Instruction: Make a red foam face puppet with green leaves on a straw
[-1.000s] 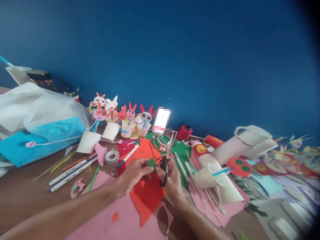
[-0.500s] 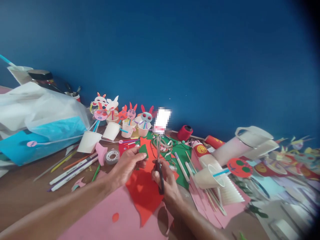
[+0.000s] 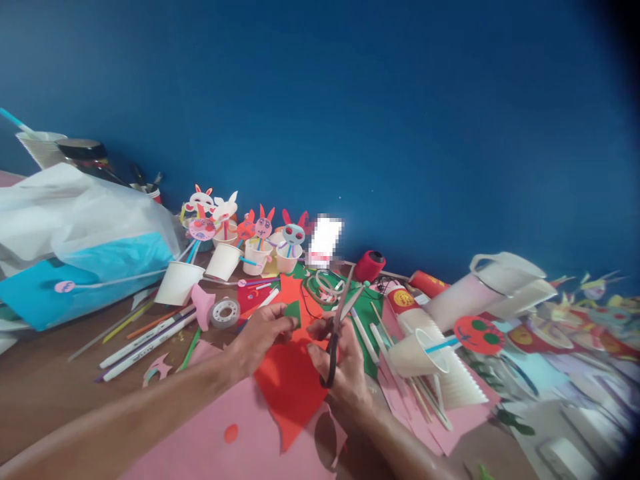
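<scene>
My left hand [image 3: 264, 333] pinches a small piece of green paper [image 3: 293, 312] between thumb and fingers. Just to its right, my right hand [image 3: 340, 360] has its fingers in the black handles of a pair of scissors [image 3: 334, 343]. The blades point up and away from me, spread apart and clear of the green piece. Below both hands lies a sheet of red paper [image 3: 295, 393], partly over pink paper [image 3: 210, 433]. A small red oval cutout [image 3: 231, 433] rests on the pink sheet.
White cups [image 3: 179, 283] with paper animal faces stand at the back left, before the blue wall. Markers [image 3: 150, 350] and a tape roll [image 3: 225, 312] lie left. On the right are a tilted cup [image 3: 420, 353], a white jug [image 3: 480, 287] and a lit phone [image 3: 325, 240].
My right hand has swung the scissors to the right, and their blades have opened. My left hand has shifted slightly right with the green paper, turning it.
</scene>
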Available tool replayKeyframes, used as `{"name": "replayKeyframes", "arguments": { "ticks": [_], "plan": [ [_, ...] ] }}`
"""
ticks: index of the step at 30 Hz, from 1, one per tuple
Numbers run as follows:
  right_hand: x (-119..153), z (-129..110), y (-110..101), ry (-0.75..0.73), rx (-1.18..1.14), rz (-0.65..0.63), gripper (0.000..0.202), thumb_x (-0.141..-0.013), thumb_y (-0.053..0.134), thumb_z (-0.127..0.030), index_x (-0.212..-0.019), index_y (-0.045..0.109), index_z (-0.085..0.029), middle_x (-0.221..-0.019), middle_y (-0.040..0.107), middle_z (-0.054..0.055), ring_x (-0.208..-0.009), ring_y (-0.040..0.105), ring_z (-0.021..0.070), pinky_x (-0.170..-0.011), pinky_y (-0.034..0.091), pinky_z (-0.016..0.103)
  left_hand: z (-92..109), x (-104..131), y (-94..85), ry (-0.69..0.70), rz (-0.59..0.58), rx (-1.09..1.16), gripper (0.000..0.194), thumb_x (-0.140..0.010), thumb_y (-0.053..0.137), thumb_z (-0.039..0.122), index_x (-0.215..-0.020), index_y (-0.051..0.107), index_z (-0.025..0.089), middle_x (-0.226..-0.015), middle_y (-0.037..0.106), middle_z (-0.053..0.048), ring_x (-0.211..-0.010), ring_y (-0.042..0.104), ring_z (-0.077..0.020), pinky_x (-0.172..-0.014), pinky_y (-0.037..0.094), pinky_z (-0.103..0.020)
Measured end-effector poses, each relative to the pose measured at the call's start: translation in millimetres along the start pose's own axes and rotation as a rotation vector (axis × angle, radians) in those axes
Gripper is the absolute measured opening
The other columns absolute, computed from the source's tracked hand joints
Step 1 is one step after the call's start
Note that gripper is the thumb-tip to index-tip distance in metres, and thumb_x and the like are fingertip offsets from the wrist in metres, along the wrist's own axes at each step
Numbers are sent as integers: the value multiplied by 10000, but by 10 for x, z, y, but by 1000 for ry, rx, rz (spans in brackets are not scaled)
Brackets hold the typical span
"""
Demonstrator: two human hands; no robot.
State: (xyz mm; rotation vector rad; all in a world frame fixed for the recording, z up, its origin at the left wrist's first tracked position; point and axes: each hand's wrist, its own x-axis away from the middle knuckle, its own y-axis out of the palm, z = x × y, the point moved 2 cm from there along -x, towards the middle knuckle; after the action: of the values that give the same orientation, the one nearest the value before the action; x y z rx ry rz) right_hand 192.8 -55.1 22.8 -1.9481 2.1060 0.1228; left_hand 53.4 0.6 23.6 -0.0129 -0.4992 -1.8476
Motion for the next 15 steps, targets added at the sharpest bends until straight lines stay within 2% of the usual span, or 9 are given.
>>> {"name": "replayKeyframes", "arguments": {
  "ticks": [3,6,8,12,15],
  "plan": [
    [-1,49,-7,-40,117,6,364,-702,595,-150,-1036,465,-214,-982,554,52,-896,526,183,-823,413,345,-88,1,36,-18,-37,-9,136,-623,637,187,-598,511,141,-491,501,48,-437,441,-66,-480,342,-202],
    [-5,85,-6,-30,156,16,372,-711,593,-158,-1055,462,-214,-1019,549,64,-918,524,186,-827,415,347,-112,18,44,-35,-43,0,103,-634,627,189,-624,539,137,-521,542,28,-469,488,-86,-528,389,-221],
    [-8,83,-1,-17,132,11,375,-711,604,-165,-1053,460,-217,-1011,551,62,-907,528,184,-817,422,344,-93,35,44,-29,-57,51,81,-663,593,191,-620,552,136,-538,552,19,-504,515,-102,-576,425,-243],
    [-11,49,22,-4,8,23,337,-719,605,-194,-1016,450,-223,-925,565,43,-846,547,174,-763,451,329,-56,54,51,4,-111,203,155,-727,505,230,-646,590,128,-609,592,-17,-569,561,-140,-612,462,-290],
    [-17,39,38,3,-88,33,324,-728,591,-207,-1010,433,-224,-893,558,36,-824,549,169,-732,465,316,-71,45,60,-25,-122,201,140,-722,526,214,-668,602,109,-643,616,-38,-565,572,-142,-617,471,-295]
  ]
}}
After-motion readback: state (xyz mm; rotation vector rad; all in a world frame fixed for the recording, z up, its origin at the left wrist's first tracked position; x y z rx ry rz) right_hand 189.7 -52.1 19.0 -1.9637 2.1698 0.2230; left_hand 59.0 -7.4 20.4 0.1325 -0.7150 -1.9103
